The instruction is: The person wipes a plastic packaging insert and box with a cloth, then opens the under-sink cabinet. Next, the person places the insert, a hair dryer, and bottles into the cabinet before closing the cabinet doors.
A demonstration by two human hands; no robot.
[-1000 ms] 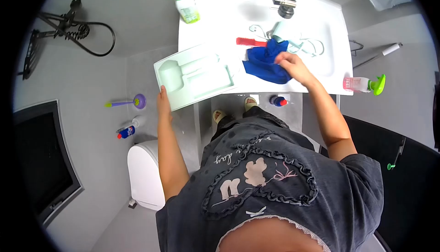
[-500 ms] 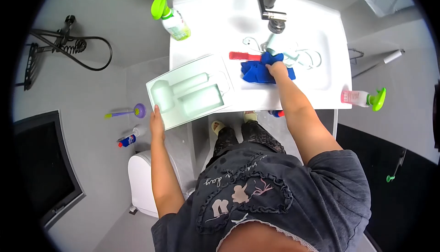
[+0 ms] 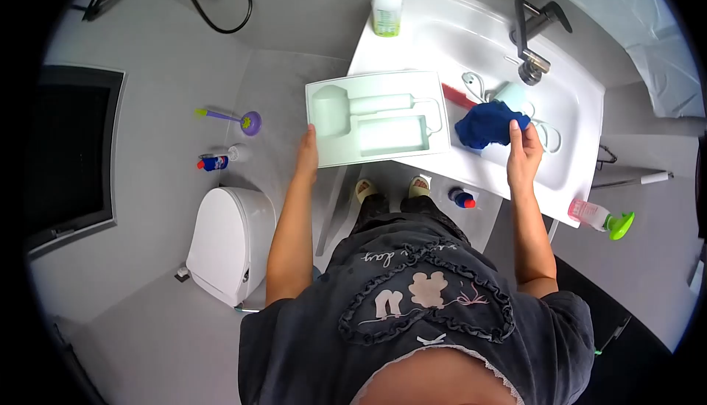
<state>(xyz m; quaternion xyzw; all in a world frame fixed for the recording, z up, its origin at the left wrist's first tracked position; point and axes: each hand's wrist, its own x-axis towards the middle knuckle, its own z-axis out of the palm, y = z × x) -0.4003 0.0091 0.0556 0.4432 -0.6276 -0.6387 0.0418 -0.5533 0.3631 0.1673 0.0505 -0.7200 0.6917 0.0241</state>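
Note:
My left hand grips the left edge of a pale box tray with moulded hollows, its fingers mostly hidden behind the edge. The tray overlaps the front left of the sink counter. My right hand pinches the right end of a crumpled dark blue cloth over the sink's near side. Partly under the cloth lies a red comb. Just beyond it, a pale mint hair dryer and its white cord rest in the basin, partly covered.
A dark faucet overhangs the white sink. Green-topped spray bottles stand at the counter's back left and right corner. A toilet and a purple brush are at the left.
The camera view has swung, shifting the sink rightward. My right hand has turned and drawn the blue cloth into a bunch, now held up by its end. My left hand still holds the tray.

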